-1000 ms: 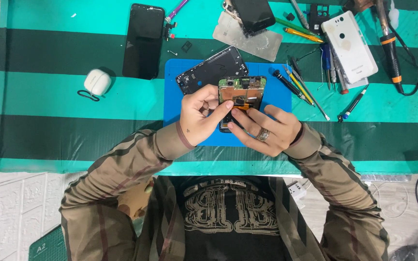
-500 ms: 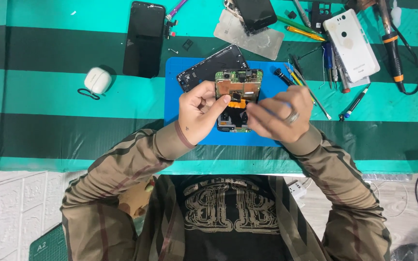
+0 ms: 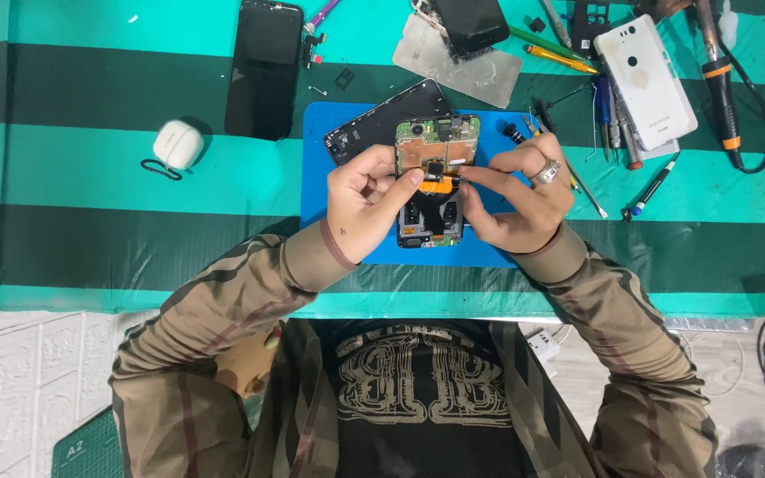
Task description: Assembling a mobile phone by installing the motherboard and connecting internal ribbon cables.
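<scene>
An opened phone [image 3: 436, 146] with its green circuit board showing lies upright on a blue work mat [image 3: 329, 199]. My left hand [image 3: 363, 202] grips the phone's left side, thumb pressing on an orange flex strip [image 3: 436, 185] across its middle. My right hand [image 3: 517, 193], a ring on one finger, pinches the right end of that orange strip with fingertips. A black phone frame [image 3: 374, 124] lies tilted on the mat just behind the opened phone.
A black phone [image 3: 263, 66] and a white earbud case [image 3: 177, 144] lie to the left. At the back sit a dark phone on a grey sheet [image 3: 462, 62], a white phone back [image 3: 645, 80], screwdrivers and tweezers [image 3: 613, 124], and a soldering iron [image 3: 721, 84].
The opened phone went from held tilted in both hands down onto the blue mat, upright. My right hand moved from under the phone to its right side, fingertips on the orange strip.
</scene>
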